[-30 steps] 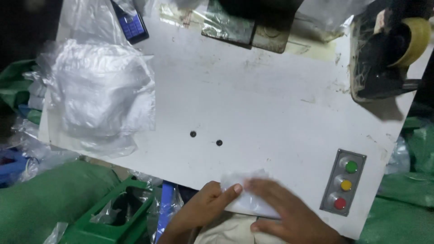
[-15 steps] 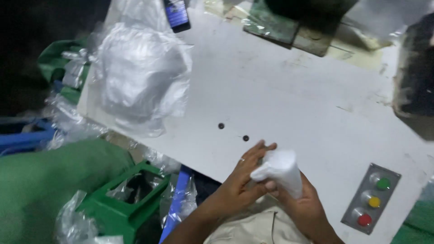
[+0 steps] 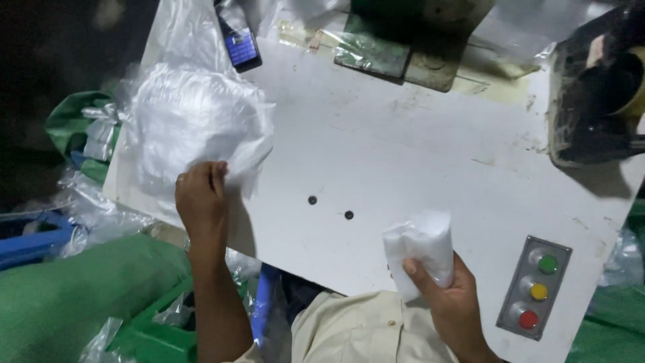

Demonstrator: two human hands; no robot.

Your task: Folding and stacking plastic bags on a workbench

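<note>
My right hand (image 3: 451,299) grips a folded white piece of cloth-like material (image 3: 420,247) above the near edge of the white worktable (image 3: 416,154). My left hand (image 3: 200,196) reaches to the table's left side and pinches the edge of a clear plastic bag (image 3: 195,124) stuffed with white pieces. Both hands are apart, with bare table between them.
A grey panel with green, yellow and red buttons (image 3: 535,290) sits at the table's near right. A phone (image 3: 240,46) lies at the far left. A dark machine (image 3: 594,94) stands at the right, a green metal plate (image 3: 396,47) at the back. Green sacks (image 3: 74,296) and a green crate (image 3: 158,329) lie below.
My left hand let go of the folded white piece and moved left to the plastic bag. My right hand kept the white piece and lifted it slightly.
</note>
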